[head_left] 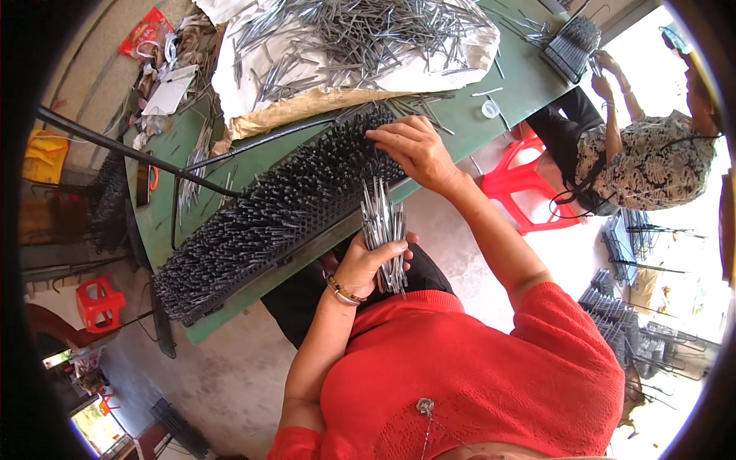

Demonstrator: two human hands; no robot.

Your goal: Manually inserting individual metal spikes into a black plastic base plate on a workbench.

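Note:
My left hand (360,264), with a bracelet at the wrist, is wrapped round a bundle of thin silvery metal rods (381,218) held upright in front of my body. Just above and to the right of it, my right hand (425,156) is closed, thumb and fingers together, over the right end of a long dark rack (268,222). Whatever sits between those fingertips is too small to make out. Dense rows of dark upright rods fill the rack, which lies slanting along the table edge.
Behind the rack, many loose rods (368,38) lie on white sheeting on the green table (460,119). A black bar frame (176,170) stands left. At right, another person (652,161) works by a smaller rack (571,50), near a red stool (517,184).

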